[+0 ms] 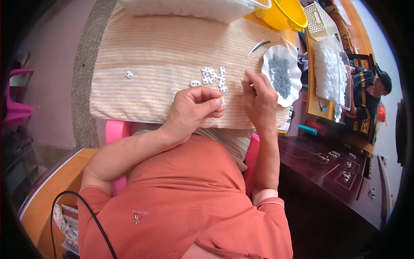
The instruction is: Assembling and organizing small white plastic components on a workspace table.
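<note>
My left hand (194, 108) is closed in a pinch on a small white plastic piece (223, 101), mostly covered by the fingertips. To its right, my right hand (261, 96) hovers over the towel with thumb and forefinger pressed together; whatever they pinch is too small to make out. Just beyond the left hand lies a loose group of small white plastic pieces with dark holes (210, 75). One more such piece (129, 74) sits alone at the left. Beside my right hand stands a white scalloped plate (295, 82) heaped with tiny grey metal parts (280, 75).
A striped towel (142, 47) covers the table. Tweezers (258, 46) lie beyond the plate. At the far edge are a clear bin of white pieces (189, 8) and a yellow basin (284, 15). Another person (366, 93) sits at the right, near a second filled bin (330, 73).
</note>
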`<action>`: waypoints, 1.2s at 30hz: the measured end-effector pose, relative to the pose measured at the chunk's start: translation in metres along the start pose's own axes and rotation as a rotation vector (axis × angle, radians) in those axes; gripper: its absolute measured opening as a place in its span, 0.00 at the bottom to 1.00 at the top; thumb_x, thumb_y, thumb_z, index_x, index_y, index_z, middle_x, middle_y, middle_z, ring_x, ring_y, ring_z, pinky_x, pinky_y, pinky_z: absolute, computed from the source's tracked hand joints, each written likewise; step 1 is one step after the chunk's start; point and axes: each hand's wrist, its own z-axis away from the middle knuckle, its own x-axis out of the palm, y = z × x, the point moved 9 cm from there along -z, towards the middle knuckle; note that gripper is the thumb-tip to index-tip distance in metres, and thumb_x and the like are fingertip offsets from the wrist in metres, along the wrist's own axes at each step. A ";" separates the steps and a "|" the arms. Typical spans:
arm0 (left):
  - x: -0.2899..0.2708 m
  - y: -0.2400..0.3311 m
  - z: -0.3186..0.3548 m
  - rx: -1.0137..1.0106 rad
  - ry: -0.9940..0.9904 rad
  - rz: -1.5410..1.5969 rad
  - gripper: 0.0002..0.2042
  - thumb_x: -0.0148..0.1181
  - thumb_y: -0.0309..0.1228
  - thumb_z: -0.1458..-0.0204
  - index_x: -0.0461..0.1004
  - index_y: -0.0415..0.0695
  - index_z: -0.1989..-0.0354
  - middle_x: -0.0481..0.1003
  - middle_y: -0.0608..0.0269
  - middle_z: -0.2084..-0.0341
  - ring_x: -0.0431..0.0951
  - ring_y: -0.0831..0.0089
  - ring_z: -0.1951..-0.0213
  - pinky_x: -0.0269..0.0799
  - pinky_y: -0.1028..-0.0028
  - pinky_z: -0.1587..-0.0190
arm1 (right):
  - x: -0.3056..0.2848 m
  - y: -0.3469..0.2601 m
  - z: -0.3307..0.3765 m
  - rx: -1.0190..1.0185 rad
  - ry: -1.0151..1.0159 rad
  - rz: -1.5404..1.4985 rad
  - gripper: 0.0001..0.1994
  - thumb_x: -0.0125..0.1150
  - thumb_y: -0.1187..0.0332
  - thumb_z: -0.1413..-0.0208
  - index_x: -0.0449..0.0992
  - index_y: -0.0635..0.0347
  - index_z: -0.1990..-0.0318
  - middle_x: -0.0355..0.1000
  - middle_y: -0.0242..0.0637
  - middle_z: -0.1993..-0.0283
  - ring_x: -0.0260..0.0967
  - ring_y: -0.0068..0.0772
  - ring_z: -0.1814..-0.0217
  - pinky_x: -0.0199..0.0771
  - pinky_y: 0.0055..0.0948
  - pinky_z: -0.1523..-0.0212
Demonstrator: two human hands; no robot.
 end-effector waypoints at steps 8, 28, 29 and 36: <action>-0.001 -0.005 0.000 -0.023 -0.001 -0.019 0.07 0.60 0.24 0.44 0.75 0.37 0.58 0.77 0.62 0.68 0.79 0.77 0.66 0.79 0.77 0.60 | 0.000 0.001 0.013 0.075 0.111 -0.194 0.13 0.62 0.79 0.50 0.75 0.61 0.56 0.73 0.42 0.63 0.73 0.38 0.71 0.75 0.31 0.69; 0.006 -0.003 0.000 0.027 -0.056 -0.064 0.08 0.60 0.23 0.45 0.75 0.36 0.59 0.77 0.62 0.68 0.78 0.77 0.68 0.77 0.79 0.63 | 0.020 0.018 0.025 0.375 -0.079 -0.960 0.10 0.58 0.79 0.42 0.74 0.71 0.53 0.72 0.37 0.59 0.71 0.21 0.67 0.75 0.20 0.66; 0.005 -0.003 -0.001 0.028 -0.058 -0.065 0.08 0.60 0.23 0.45 0.75 0.36 0.59 0.77 0.62 0.68 0.78 0.77 0.68 0.77 0.79 0.63 | 0.019 0.019 0.026 0.374 -0.078 -0.960 0.10 0.58 0.79 0.42 0.74 0.71 0.53 0.72 0.37 0.59 0.71 0.21 0.67 0.75 0.20 0.66; 0.006 0.002 -0.002 0.047 -0.055 -0.087 0.05 0.61 0.24 0.45 0.75 0.37 0.62 0.77 0.63 0.69 0.77 0.79 0.70 0.77 0.80 0.65 | 0.029 0.020 0.031 0.433 -0.179 -1.115 0.10 0.59 0.75 0.42 0.74 0.72 0.55 0.74 0.37 0.67 0.73 0.26 0.69 0.77 0.25 0.65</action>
